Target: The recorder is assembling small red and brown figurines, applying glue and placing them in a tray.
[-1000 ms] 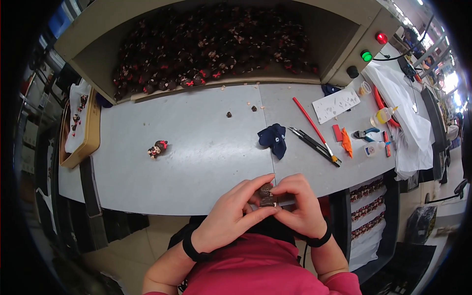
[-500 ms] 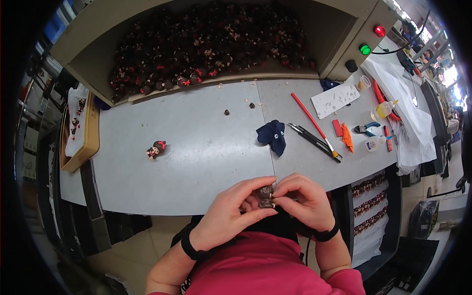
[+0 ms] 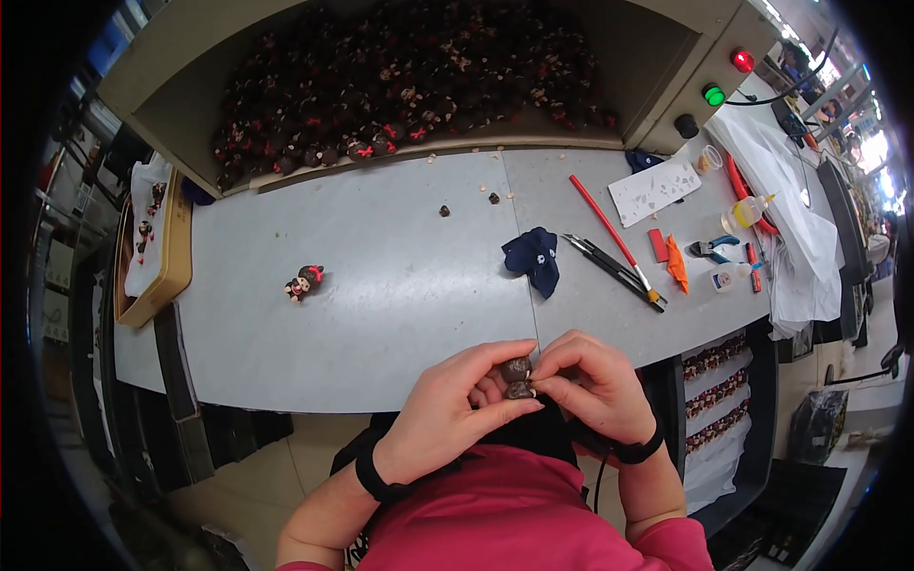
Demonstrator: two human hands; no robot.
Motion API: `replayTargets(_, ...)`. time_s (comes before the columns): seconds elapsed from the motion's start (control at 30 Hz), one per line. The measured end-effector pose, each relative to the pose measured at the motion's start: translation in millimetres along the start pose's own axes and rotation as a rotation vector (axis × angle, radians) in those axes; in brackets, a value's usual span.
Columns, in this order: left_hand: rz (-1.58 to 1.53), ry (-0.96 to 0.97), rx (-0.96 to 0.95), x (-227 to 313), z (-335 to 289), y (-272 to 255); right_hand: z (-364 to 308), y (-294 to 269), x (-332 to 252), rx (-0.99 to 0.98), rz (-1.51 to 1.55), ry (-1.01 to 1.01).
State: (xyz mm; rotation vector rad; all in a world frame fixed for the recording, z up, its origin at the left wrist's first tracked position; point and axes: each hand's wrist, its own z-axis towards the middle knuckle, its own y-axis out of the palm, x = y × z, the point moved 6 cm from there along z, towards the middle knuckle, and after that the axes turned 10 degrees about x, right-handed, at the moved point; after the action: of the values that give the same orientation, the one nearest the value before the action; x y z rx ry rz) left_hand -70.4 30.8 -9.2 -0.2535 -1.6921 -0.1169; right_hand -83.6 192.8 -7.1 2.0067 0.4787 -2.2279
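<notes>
A small dark brown figurine (image 3: pixel 517 370) is held between my two hands, above the near edge of the grey table. My left hand (image 3: pixel 468 388) grips it with thumb below and fingers above. The fingertips of my right hand (image 3: pixel 588 379) are pinched against its right side; whether they hold a tiny part there is too small to tell. Further left on the table lies another figurine (image 3: pixel 305 283), brown with a red bow and pale face. A dark blue cloth (image 3: pixel 533 261) lies crumpled beyond my hands.
A wide metal cabinet (image 3: pixel 657 90) at the back holds a heap of brown figurines (image 3: pixel 409 86). On the right lie a red-handled brush (image 3: pixel 605 221), black craft knives (image 3: pixel 614 271), pliers (image 3: pixel 712 249), glue bottles (image 3: pixel 745 212) and a white slab (image 3: pixel 654 191). A yellow box (image 3: pixel 171 252) stands left.
The view has shifted slightly. Both hands stay around the figurine, which is turned only a little; the things on the table lie as before.
</notes>
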Motion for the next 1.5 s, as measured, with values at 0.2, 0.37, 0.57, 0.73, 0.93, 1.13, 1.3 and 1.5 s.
replayTargets(0.2, 0.032, 0.012, 0.006, 2.1, -0.1, -1.7, 0.8, 0.5, -3.3, 0.011, -0.039, -0.032)
replayTargets(0.37, 0.001, 0.025, 0.005, -0.1, -0.5, 0.1, -0.9, -0.1, -3.5, 0.055, -0.020, -0.027)
replayTargets(0.57, -0.057, -0.013, -0.023, -1.2, -1.3, 2.4, -2.0, -1.5, -1.1, 0.089, 0.063, -0.041)
replayTargets(0.73, -0.069, -0.040, -0.021, -2.3, -1.1, 3.1, -1.9, -0.9, 0.7, 0.053, 0.101, -0.029)
replayTargets(0.93, -0.019, -0.056, -0.056, -2.8, 0.1, 3.9, -0.6, -0.7, 0.9, 0.020, 0.068, -0.015)
replayTargets(1.13, -0.109, 0.008, 0.037, -4.5, 0.0, 3.9, -1.4, -0.4, -0.2, 0.060, 0.046, -0.069)
replayTargets(1.3, -0.090, -0.028, 0.056, -2.9, 0.2, 5.1, -6.7, -4.7, 6.5, 0.081, 0.168, -0.093)
replayTargets(1.5, 0.006, -0.030, 0.058, -4.1, -1.0, 4.2, -5.0, 0.4, -4.4, 0.021, 0.064, -0.163)
